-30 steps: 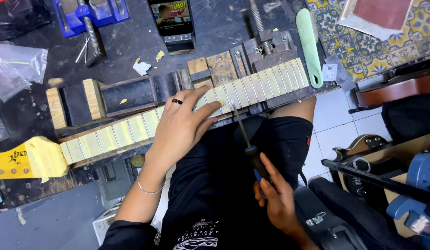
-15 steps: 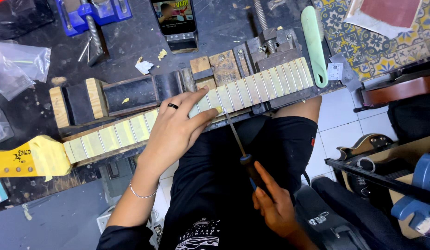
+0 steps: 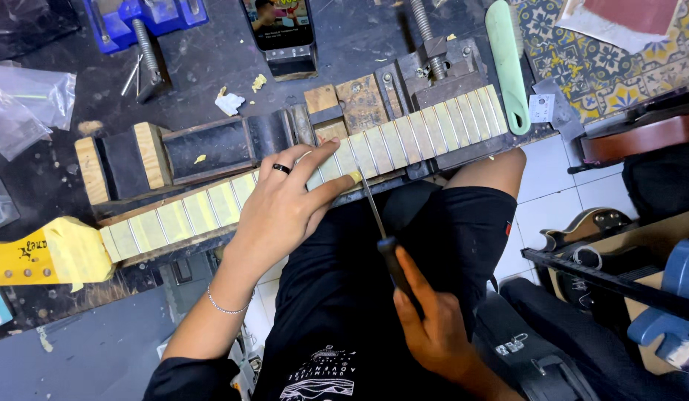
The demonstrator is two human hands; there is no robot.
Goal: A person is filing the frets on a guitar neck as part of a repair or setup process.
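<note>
Hands at work: our left hand (image 3: pixel 285 204) presses flat on the taped guitar neck (image 3: pixel 300 178), clamped along the surface (image 3: pixel 211 67) edge; our right hand (image 3: pixel 433 327) grips a slim file (image 3: pixel 378 215), tip at a mid-neck fret. We judge the frets toward the yellow headstock (image 3: pixel 47 252) still untouched.

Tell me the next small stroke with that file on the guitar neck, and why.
Probably a short push of the file along the fret end by the left thumb. Its tip sits at the near edge of the guitar neck, the left hand presses the neck down beside it, and the right hand grips the handle.
</note>
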